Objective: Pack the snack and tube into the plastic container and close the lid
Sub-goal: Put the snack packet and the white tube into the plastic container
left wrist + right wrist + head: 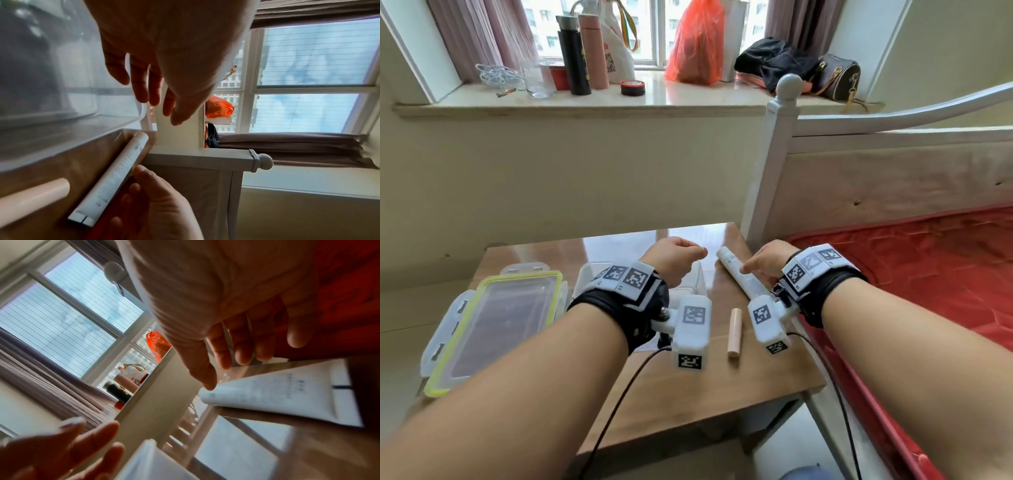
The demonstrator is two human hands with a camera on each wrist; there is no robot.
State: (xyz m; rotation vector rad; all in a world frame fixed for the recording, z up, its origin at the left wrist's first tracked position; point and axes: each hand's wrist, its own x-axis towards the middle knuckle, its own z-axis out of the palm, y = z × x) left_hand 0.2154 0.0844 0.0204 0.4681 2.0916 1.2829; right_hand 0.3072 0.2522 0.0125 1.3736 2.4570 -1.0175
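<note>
Your right hand point(767, 262) hovers loosely open just over the white tube point(739, 275) on the counter point(688, 394). Your left hand point(674, 260), relaxed and empty, hangs above the open container point(700, 277); the snack point(735, 332) lies nearer you, the lid point(493, 329) to the left.

Plastic container point(698, 274): largely hidden behind left hand point(674, 260) and wristband. Tube point(739, 274): print too blurred to read.

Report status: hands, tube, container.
Both hands empty: left hand over open container, right hand at tube. Lid off. Nothing blocking.
</note>
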